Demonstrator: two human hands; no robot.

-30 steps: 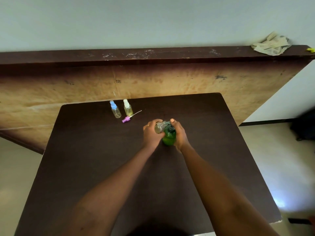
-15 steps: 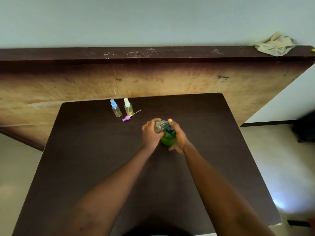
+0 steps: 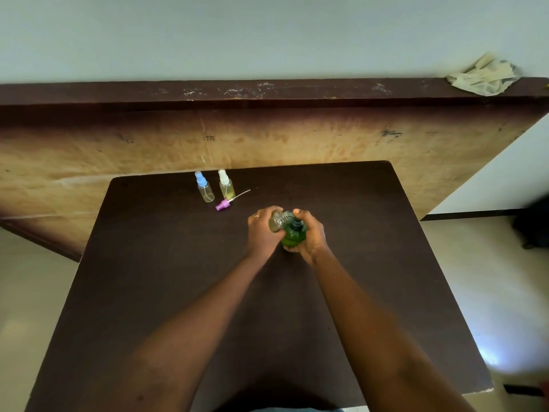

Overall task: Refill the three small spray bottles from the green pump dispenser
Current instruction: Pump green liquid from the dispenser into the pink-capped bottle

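Note:
The green pump dispenser [image 3: 294, 234] stands near the middle of the dark table [image 3: 166, 278]. My right hand [image 3: 310, 236] grips its body, thumb up on the pump head. My left hand [image 3: 263, 231] holds a small clear open bottle [image 3: 277, 220] tilted against the pump spout. Two capped spray bottles stand at the table's far edge: one with a blue cap [image 3: 204, 187], one with a white cap [image 3: 226, 184] holding yellowish liquid. A purple spray cap with its dip tube [image 3: 227, 202] lies on the table beside them.
A wooden board [image 3: 297, 138] leans against the wall behind the table, with a crumpled cloth [image 3: 482, 75] on its top edge. Pale floor lies to the left and right of the table.
Both hands with the dispenser and small bottle stay in nearly the same spot; my right hand has shifted its grip slightly lower round the green body.

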